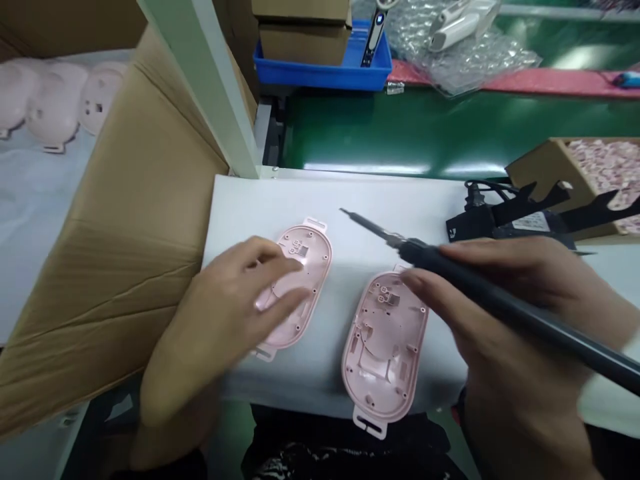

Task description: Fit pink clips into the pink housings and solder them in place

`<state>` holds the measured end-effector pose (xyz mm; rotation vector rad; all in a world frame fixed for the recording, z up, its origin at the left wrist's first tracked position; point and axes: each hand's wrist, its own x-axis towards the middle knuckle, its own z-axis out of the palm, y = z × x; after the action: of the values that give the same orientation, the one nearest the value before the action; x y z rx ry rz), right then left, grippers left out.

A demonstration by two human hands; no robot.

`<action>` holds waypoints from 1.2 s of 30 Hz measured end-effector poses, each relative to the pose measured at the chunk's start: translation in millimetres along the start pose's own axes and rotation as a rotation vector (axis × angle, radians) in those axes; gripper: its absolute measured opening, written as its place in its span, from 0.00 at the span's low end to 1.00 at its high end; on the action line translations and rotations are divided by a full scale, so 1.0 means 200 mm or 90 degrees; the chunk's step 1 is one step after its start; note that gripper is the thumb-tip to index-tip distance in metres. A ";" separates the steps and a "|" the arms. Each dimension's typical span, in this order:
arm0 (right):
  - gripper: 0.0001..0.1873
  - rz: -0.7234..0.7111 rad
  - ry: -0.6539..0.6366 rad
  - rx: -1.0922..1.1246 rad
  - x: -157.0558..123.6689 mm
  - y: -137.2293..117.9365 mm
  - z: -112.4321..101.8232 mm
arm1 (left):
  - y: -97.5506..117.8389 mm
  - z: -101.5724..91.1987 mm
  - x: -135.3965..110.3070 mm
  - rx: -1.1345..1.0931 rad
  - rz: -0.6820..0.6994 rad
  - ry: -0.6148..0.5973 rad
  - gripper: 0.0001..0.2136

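Note:
My right hand point(520, 320) is wrapped round a slim black screwdriver point(450, 270), its long metal bit pointing up and left above the white worktop. Below that bit, a pink oval plastic shell point(385, 340) lies with its inside up, showing screw posts, small cut-outs and a slotted lug at the lower end. A second pink shell point(313, 267) lies to the left, also inside up. Over this one hovers my left hand point(235, 300), fingers apart and partly covering it; whether the fingertips touch it I cannot tell.
At left stands an open cardboard box point(100, 233) with several pink shells point(55, 107). A pale metal post point(205, 80) rises beside it. Behind the worktop runs a green conveyor point(400, 130) with a blue tray point(320, 75). At right are a black tool stand point(520, 217) and a box of small pink parts point(610, 167).

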<state>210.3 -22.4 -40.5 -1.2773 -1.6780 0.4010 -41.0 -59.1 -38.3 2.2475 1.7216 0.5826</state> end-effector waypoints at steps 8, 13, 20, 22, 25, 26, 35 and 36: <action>0.09 -0.192 0.027 0.022 0.04 0.07 0.26 | -0.18 0.19 0.00 0.063 -0.020 0.035 0.14; 0.08 -0.164 -0.036 0.002 0.03 0.09 0.26 | -0.17 0.18 0.00 0.075 -0.011 -0.008 0.15; 0.10 -0.100 -0.069 -0.035 0.02 0.08 0.30 | -0.18 0.19 0.00 0.093 -0.007 -0.041 0.16; 0.10 -0.110 -0.078 -0.027 0.01 0.09 0.30 | -0.17 0.19 0.00 0.101 -0.011 -0.054 0.17; 0.09 -0.114 -0.081 -0.025 0.01 0.09 0.30 | -0.17 0.19 0.01 0.111 -0.012 -0.064 0.17; 0.09 -0.111 -0.080 -0.028 0.00 0.09 0.30 | -0.17 0.19 0.01 0.110 -0.010 -0.067 0.17; 0.09 -0.113 -0.089 -0.023 0.00 0.08 0.31 | -0.16 0.19 0.01 0.109 -0.012 -0.068 0.17; 0.09 -0.112 -0.093 -0.021 0.00 0.08 0.31 | -0.16 0.19 0.01 0.109 -0.012 -0.070 0.17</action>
<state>168.2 2.2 -83.1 -1.1355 -1.9101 0.3688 -51.4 -47.8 -85.7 2.3263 1.7961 0.3122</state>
